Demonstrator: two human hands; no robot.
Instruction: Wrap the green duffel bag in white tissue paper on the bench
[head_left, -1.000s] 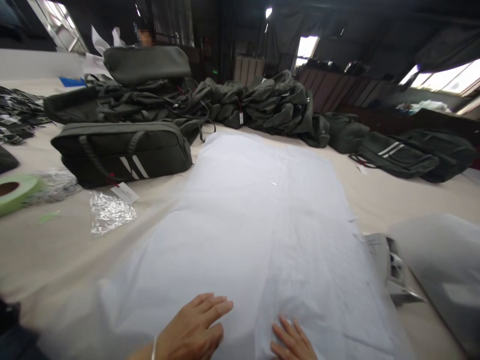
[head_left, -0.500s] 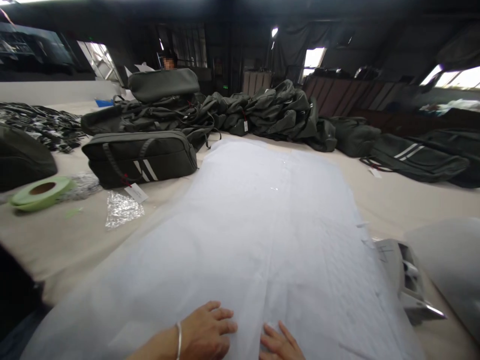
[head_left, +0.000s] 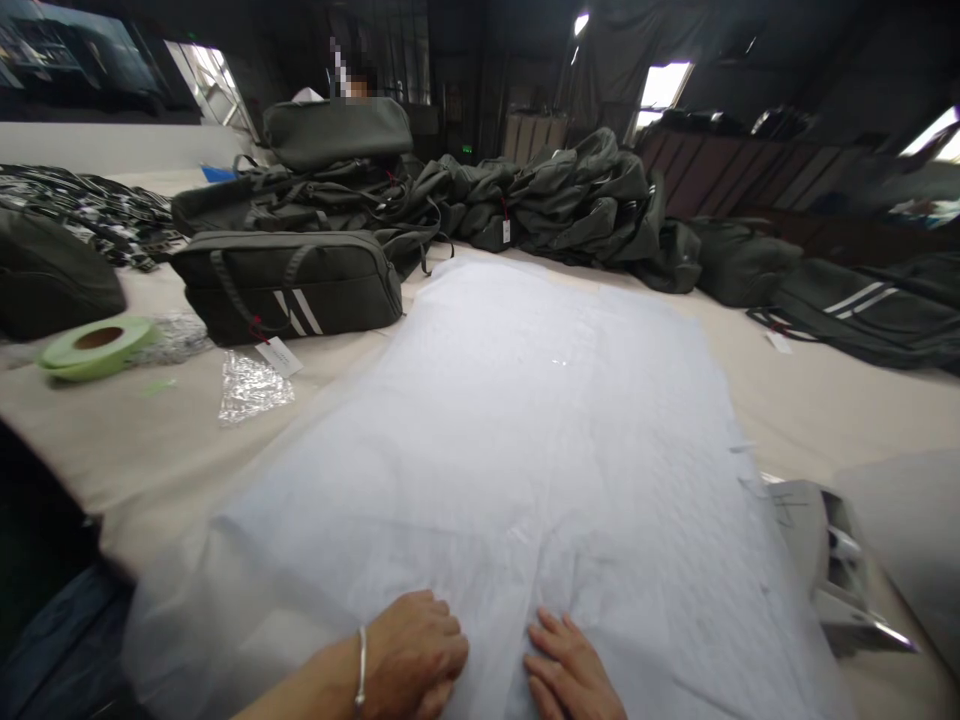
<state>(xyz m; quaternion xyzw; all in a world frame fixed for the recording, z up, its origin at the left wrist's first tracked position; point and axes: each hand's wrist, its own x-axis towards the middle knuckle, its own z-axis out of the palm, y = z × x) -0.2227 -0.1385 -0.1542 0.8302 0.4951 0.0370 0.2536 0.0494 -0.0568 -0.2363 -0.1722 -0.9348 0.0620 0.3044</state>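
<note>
A large sheet of thin, whitish, translucent plastic lies in front of me, wrinkled near my hands. My left hand, with a bracelet on the wrist, rests low on it with the fingers curled under; a fold of the plastic appears to be gripped there, though the fingertips are hidden. Just to the right, my right hand lies flat on the same plastic, fingers stretched out. A lengthwise crease runs between the two hands.
A dark green duffel bag with a tag stands on the left, near a pale green tape roll and a clear plastic piece. More bags are heaped behind. At right sits a grey tape dispenser. A person is far back.
My left hand has gone from spread fingers to curled ones, and the plastic's near-left edge has drawn inward with new wrinkles. My right hand is slightly farther forward. The view has shifted a little.
</note>
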